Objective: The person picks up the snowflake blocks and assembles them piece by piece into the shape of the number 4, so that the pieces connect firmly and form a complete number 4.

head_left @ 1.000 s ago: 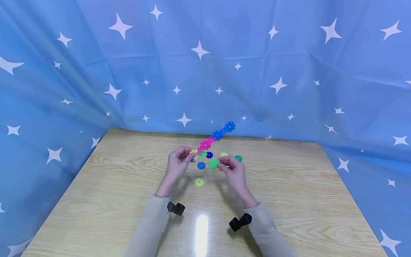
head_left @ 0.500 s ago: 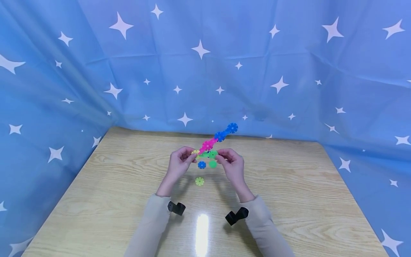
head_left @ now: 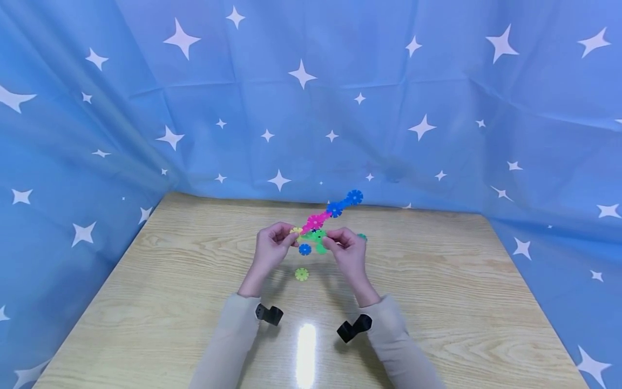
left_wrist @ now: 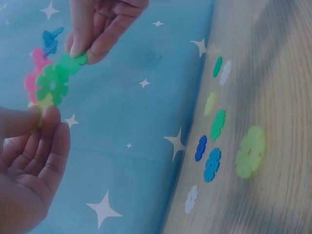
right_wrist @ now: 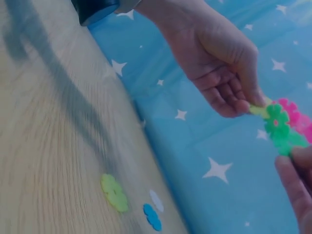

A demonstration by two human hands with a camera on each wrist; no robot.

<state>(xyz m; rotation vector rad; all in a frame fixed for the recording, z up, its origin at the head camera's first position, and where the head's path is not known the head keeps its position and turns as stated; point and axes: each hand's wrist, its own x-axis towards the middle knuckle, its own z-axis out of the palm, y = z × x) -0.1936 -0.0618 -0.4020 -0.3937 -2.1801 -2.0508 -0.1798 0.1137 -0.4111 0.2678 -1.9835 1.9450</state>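
Above the table, my left hand (head_left: pixel 271 248) pinches a yellow snowflake disc (head_left: pixel 296 232) at the near end of a linked chain. From there, pink discs (head_left: pixel 315 221) and blue discs (head_left: pixel 334 209) slant up to the right. A green disc (left_wrist: pixel 52 85) is joined at the yellow one in the left wrist view. With thumb and finger, my right hand (head_left: pixel 347 251) pinches a second green disc (left_wrist: pixel 74 62) by its edge, and it meets the first green disc. How deep their slots sit in each other I cannot tell.
Loose discs lie on the wooden table (head_left: pixel 437 302) below the hands: a yellow-green disc (head_left: pixel 302 274), a blue disc (head_left: pixel 304 249), a dark blue disc (left_wrist: pixel 200 148), white discs (left_wrist: pixel 191 199) and several others. A blue star-patterned curtain (head_left: pixel 301 108) borders the table at the back and sides.
My right hand has brought its green disc up and left to the chain's green disc. The chain's far end has dipped slightly and shifted right; my left hand has hardly moved.
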